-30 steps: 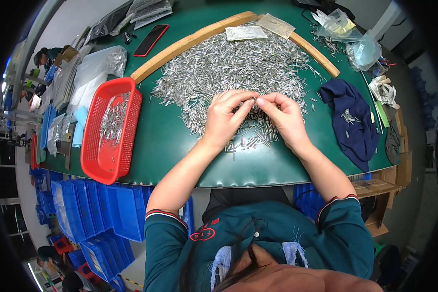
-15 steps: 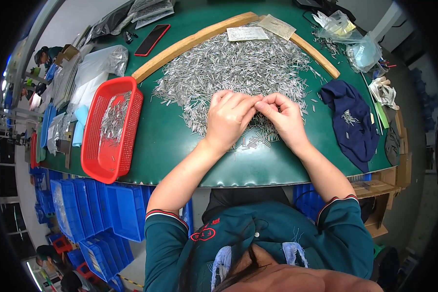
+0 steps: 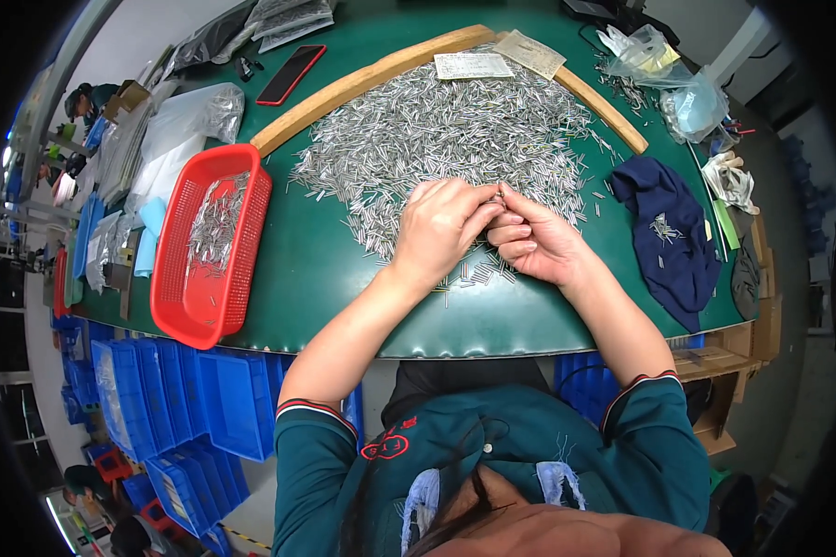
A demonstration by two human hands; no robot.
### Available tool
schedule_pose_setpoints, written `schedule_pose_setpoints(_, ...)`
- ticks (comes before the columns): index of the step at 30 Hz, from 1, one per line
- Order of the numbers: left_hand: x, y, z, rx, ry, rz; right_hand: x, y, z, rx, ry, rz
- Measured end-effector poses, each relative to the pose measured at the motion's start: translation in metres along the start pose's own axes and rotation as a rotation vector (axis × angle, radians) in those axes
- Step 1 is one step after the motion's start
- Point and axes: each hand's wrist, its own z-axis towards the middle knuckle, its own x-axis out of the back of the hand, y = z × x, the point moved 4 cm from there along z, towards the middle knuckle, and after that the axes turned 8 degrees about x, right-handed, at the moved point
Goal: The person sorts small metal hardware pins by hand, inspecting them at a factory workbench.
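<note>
Red basket: placed at the left of the tabletop, probably for easy reach; loose metal pins are contained in it.
Phone: laid behind the basket, apparently out of the way; no writing can be read.
Wooden strips: set around the far side of the pile, it seems as a border.
Red emblem: stitched on the green shirt.
Left hand: its fingertips are pinched on a small piece, above the pile; the exact kind cannot be told.
Pin pile: spread over the middle of the tabletop.
Paper slips: rested at the pile's far edge, perhaps as labels; their marks are too small to be read.
Right hand: closed at thumb and forefinger on the same piece, likely because it is tiny.
Blue cloth: laid at the right; a few pins are put on it, maybe for separation.
</note>
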Motion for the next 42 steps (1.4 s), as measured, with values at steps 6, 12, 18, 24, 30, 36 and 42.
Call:
schedule_pose_setpoints(6,0.0,0.001,-0.001,0.001,0.013,0.013,-0.001,0.001,-0.002,-0.039,-0.037,0.048)
schedule_pose_setpoints(12,-0.001,-0.002,-0.001,0.039,-0.012,-0.047,-0.002,0.0,-0.003,0.015,-0.07,0.013)
schedule_pose_setpoints(18,0.0,-0.002,-0.002,0.19,-0.067,-0.261,-0.007,-0.006,-0.006,0.148,-0.017,-0.214)
schedule_pose_setpoints(24,0.0,0.004,-0.002,0.135,-0.081,-0.341,-0.013,-0.007,-0.009,0.18,-0.02,-0.191)
schedule_pose_setpoints(30,-0.002,0.004,-0.003,0.15,-0.084,-0.32,-0.013,-0.008,-0.009,0.225,-0.047,-0.273)
schedule_pose_setpoints(36,-0.004,0.001,-0.003,0.132,-0.075,-0.204,-0.012,-0.007,-0.008,0.255,-0.067,-0.403)
schedule_pose_setpoints(42,0.0,0.0,-0.003,0.147,-0.061,-0.249,-0.01,-0.007,-0.005,0.247,-0.029,-0.418)
